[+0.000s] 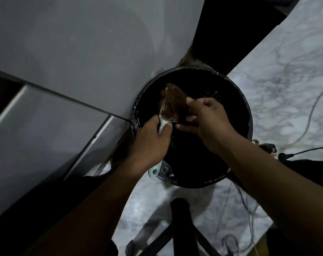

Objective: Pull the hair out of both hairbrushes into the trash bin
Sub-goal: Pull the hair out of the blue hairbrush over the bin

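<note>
Over trash bin (246,111), left hand (149,141) gripping hairbrush (172,102), right hand (210,119) pinching hair

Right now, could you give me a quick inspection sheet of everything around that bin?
Surface: marble-patterned floor, pale, veined.
Job's things: black-lined trash bin; hairbrush with pale handle held over it, brown hair matted in the bristles. Second hairbrush: nothing seen.
Clutter: small dark device on the floor beside the bin.
Hands: left hand grips the handle; right hand pinches at the hair.
Cables: several thin cables trail across the floor at right.
Surroundings: grey cabinet panels at left; dark stand legs below.
</note>
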